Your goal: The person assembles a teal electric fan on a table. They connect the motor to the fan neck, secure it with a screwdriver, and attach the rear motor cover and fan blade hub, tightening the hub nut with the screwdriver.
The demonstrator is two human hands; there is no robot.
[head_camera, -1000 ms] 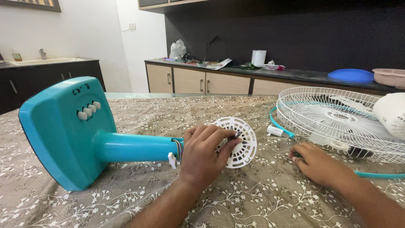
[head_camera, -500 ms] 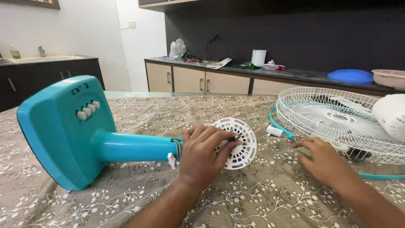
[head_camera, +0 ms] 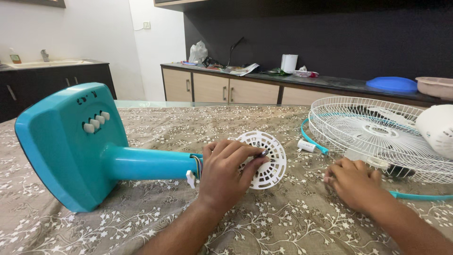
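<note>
Beside the neck of the teal fan stand (head_camera: 71, 141), lying on the floral tablecloth (head_camera: 155, 222), my left hand (head_camera: 226, 172) grips the round white vented cover (head_camera: 264, 158) at the neck's end. Right of that stand, my right hand (head_camera: 354, 182) rests curled on the cloth just before the white wire fan guard (head_camera: 377, 132); whether it holds anything, I cannot tell.

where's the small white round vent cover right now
In the head view it sits mid-table: the vent cover stands at the end of the teal fan stand, held by the left hand, with the white fan grille to its right.
</note>
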